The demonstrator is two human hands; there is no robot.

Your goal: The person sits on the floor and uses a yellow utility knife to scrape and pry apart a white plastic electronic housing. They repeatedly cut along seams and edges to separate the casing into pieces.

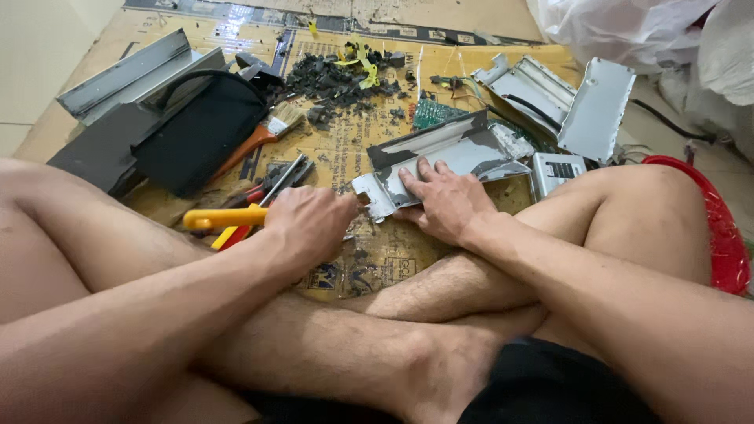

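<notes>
The bent grey metal panel (452,153) lay on the flattened cardboard (345,149) just in front of the person's crossed legs, with its near end turned up into a pale, curled tab. The right hand (441,200) rested flat on this near end, fingers spread and pressed down, not curled around anything — it seemed to pin the panel so that it could not slide. The left hand (310,224) was closed in a fist around the yellow-handled tool (224,217), whose handle stuck out to the left; the working end was hidden between the fist and the tab, so I could not tell what kind of tip it had. It looked as if the tool met the panel right at the held corner, where one hand steadied and the other worked.

Just behind the left hand lay pliers with red grips (271,184) and a brush with an orange handle (263,137), both near enough to be taken without moving. A black bag (200,129) leaned against long grey metal casings (133,74) on the left. Farther back there was a heap of dark broken pieces (334,82) with yellow strips, a green circuit board (432,112), and on the right a white metal housing (561,98), opened. A red basket rim (722,228) showed beside the right knee — well apart from the work.
</notes>
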